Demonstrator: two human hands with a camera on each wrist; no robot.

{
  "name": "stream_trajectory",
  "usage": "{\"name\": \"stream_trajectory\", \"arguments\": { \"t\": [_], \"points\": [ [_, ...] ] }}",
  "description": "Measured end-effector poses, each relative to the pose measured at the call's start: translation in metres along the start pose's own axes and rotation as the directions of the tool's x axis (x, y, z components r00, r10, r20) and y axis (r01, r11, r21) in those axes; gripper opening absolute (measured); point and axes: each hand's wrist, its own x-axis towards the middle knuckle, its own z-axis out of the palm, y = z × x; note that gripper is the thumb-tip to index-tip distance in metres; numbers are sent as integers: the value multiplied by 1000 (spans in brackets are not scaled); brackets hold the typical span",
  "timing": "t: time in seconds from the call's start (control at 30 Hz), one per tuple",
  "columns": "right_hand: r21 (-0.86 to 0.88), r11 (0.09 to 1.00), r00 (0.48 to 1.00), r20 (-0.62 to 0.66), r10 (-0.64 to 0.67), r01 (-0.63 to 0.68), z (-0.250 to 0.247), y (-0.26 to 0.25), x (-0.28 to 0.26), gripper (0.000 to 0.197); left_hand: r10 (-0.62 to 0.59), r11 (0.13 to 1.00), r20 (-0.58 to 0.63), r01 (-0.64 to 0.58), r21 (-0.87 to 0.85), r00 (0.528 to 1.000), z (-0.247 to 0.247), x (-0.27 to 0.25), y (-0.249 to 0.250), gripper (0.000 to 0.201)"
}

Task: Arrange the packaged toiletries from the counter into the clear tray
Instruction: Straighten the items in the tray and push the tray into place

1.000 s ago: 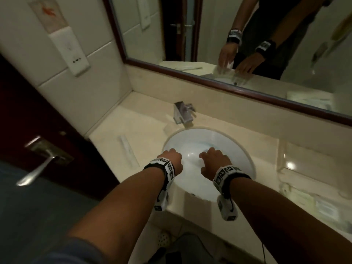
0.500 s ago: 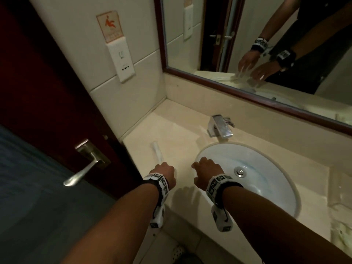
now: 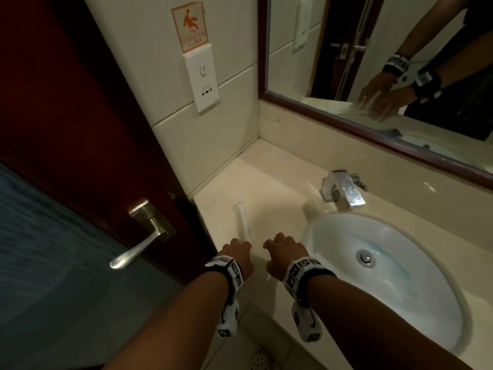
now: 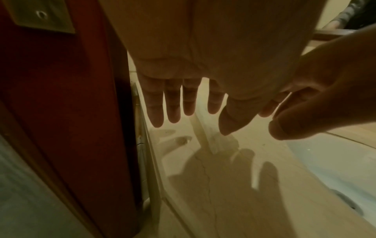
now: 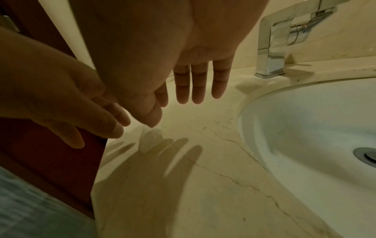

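Note:
A long, thin packet in clear wrap [image 3: 242, 222] lies on the beige counter [image 3: 277, 188] near its left edge, pointing away from me. My left hand [image 3: 236, 249] hovers over the packet's near end, fingers straight and spread, holding nothing. In the left wrist view the packet [image 4: 205, 136] lies just below the fingertips [image 4: 173, 116]. My right hand [image 3: 281, 249] hangs beside it, a little to the right, fingers straight and empty. The right wrist view shows the packet's end [image 5: 151, 138] under both hands. The clear tray is out of view.
A white oval sink [image 3: 386, 265] sits right of my hands, with a chrome faucet [image 3: 344, 189] behind it. A dark red door [image 3: 80, 129] with a metal lever handle [image 3: 138, 244] stands close on the left. A framed mirror [image 3: 373, 76] runs along the back wall.
Both hands have moved left from over the sink to the left part of the counter, above the packet. My view has swung left, and the tray has left the frame.

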Motion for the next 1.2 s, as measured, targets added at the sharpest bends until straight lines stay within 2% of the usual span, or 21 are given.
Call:
{"name": "stream_trajectory", "arguments": {
  "t": [0.3, 0.53, 0.9, 1.0, 1.1, 1.2],
  "points": [
    [24, 1000, 999, 35, -13, 12, -1, -9, 27, 59, -32, 998, 69, 36, -57, 997, -6, 16, -9, 60],
    [38, 998, 996, 79, -49, 46, 2, -10, 38, 61, -42, 998, 101, 47, -51, 994, -10, 26, -6, 59],
    [110, 991, 984, 154, -90, 73, 10, -13, 45, 69, -5, 998, 205, 19, -63, 979, -8, 38, -5, 53],
    [112, 992, 984, 159, -83, 66, 13, -14, 47, 68, 34, 998, 217, -20, -68, 976, -9, 45, -2, 42],
    [126, 989, 985, 147, -93, 74, 16, -15, 51, 65, 36, 994, 216, -14, -106, 976, -9, 47, -1, 31],
    [139, 988, 987, 136, -88, 69, 18, -18, 54, 66, -15, 970, 182, 58, -234, 983, -7, 45, -4, 43]
  ]
}}
